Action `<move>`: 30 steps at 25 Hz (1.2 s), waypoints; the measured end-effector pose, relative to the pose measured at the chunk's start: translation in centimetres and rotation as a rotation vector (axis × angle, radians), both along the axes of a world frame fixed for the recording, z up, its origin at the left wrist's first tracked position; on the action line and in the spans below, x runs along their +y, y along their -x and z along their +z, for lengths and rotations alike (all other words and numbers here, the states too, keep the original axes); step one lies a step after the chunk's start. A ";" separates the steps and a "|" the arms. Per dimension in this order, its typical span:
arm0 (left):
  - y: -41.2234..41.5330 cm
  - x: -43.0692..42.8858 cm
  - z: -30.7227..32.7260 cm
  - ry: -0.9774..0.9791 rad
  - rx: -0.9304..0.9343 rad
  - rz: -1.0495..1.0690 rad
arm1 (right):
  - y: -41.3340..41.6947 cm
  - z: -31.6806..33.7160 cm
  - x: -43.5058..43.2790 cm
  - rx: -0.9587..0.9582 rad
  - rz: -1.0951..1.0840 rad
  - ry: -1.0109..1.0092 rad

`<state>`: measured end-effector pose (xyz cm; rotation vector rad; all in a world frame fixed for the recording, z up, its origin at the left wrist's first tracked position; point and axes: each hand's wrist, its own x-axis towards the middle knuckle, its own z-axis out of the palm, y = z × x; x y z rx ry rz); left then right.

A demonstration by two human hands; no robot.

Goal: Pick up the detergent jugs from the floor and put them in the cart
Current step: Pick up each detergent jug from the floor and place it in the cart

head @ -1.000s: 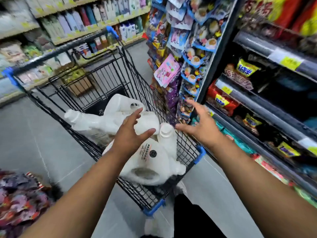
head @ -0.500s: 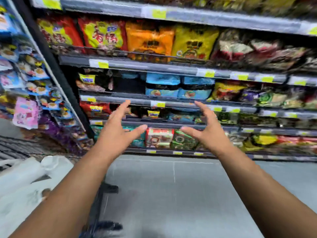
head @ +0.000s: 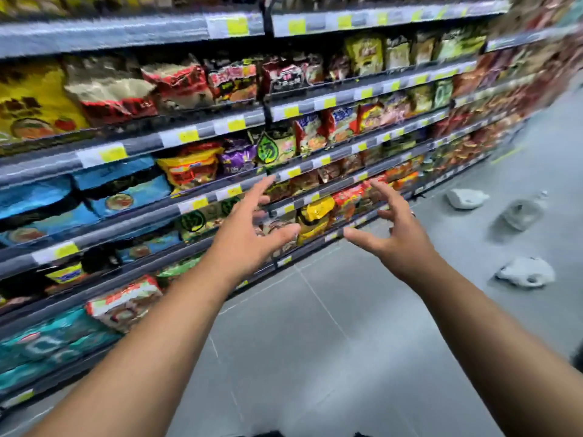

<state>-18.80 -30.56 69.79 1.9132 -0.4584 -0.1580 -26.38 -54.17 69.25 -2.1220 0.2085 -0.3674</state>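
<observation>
White jug (head: pixel 525 272) lies near on the right floor (head: pixel 347 357), so the left hand (head: pixel 249 244) and right hand (head: pixel 400 244), grip spread and empty, should reach low for it.

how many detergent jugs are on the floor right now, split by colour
white: 2 (far white jug, near white jug)
see-through: 1 (see-through jug, blurred)
total: 3, all lying on the floor
</observation>
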 end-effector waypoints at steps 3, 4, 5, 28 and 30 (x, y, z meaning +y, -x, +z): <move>-2.2 -8.6 -0.1 -0.023 0.010 -0.151 | 1.4 -0.2 -6.6 -0.032 -0.125 -0.045; -3.2 -11.9 -0.1 -0.020 0.010 -0.204 | 1.7 -0.5 -8.9 -0.041 -0.177 -0.065; -4.3 -15.1 -0.2 -0.022 0.006 -0.256 | 1.9 -0.8 -11.1 -0.040 -0.231 -0.075; -19.8 -75.6 -3.9 -0.087 0.085 -1.026 | -3.3 -7.1 -56.6 -0.008 -1.083 -0.155; -19.8 -80.9 -4.4 -0.106 0.075 -1.028 | -3.6 -7.4 -62.4 0.001 -1.074 -0.178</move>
